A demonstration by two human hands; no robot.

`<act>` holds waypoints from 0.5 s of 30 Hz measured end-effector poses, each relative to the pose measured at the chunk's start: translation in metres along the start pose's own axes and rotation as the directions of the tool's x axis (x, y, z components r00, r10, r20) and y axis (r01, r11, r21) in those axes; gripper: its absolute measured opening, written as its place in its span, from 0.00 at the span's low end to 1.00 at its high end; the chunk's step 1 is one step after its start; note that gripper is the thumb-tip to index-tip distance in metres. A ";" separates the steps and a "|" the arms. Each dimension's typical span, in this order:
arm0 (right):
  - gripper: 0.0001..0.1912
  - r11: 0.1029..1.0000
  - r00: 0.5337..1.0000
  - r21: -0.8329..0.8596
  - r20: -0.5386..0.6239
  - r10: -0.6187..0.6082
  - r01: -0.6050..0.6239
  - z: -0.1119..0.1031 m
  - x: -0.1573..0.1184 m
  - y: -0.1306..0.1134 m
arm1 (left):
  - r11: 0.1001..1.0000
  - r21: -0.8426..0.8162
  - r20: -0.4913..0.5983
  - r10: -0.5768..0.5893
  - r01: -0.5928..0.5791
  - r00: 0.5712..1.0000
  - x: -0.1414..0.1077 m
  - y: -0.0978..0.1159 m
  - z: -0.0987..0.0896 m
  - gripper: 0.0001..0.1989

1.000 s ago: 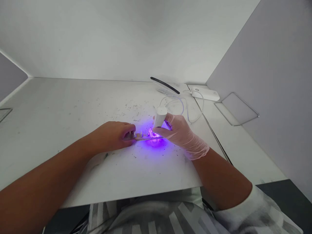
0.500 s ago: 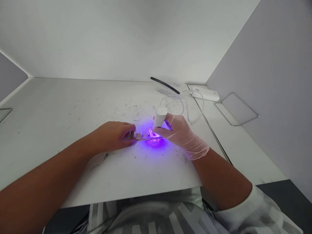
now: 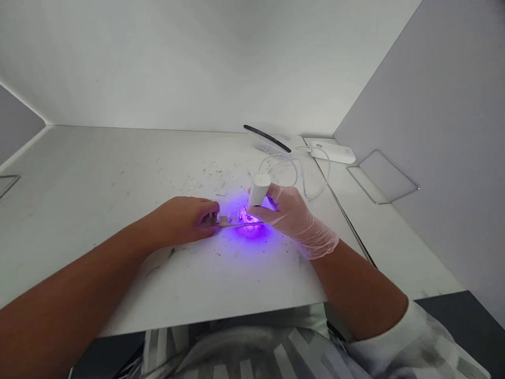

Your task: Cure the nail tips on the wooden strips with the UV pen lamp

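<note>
A white handheld UV lamp point(image 3: 259, 190) shines purple light down onto the table and onto one end of a narrow strip point(image 3: 232, 224). My right hand point(image 3: 290, 213), in a thin pale glove, is closed around the lamp's lower part. Several small pale pieces stand along the strip; those under the lamp are washed out by the glow, so their kind is unclear. With thumb and fingers, my bare left hand point(image 3: 188, 218) pinches the strip's left end, hiding it from sight.
A white cable point(image 3: 303, 179) loops across the table point(image 3: 98, 184) toward a white power bank point(image 3: 332, 151) by the right wall. Behind the lamp lies a curved black-edged item point(image 3: 267, 138). Dark specks litter the tabletop. A wire frame point(image 3: 382, 176) stands at the right.
</note>
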State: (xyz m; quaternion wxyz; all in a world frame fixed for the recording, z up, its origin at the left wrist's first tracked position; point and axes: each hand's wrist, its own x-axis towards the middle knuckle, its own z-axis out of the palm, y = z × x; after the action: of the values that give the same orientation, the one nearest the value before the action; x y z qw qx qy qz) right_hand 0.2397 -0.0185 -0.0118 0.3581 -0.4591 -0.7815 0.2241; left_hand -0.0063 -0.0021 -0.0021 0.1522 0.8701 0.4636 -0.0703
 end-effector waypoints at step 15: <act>0.09 1.000 1.000 0.016 0.002 0.018 -0.018 0.000 -0.001 0.000 | 1.000 0.019 0.012 -0.003 0.002 1.000 0.000 0.000 0.000 0.13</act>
State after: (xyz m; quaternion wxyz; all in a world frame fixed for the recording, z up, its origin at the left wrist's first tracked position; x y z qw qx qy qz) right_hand 0.2397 -0.0190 -0.0121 0.3592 -0.4629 -0.7759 0.2340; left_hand -0.0064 -0.0022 -0.0025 0.1464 0.8705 0.4631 -0.0802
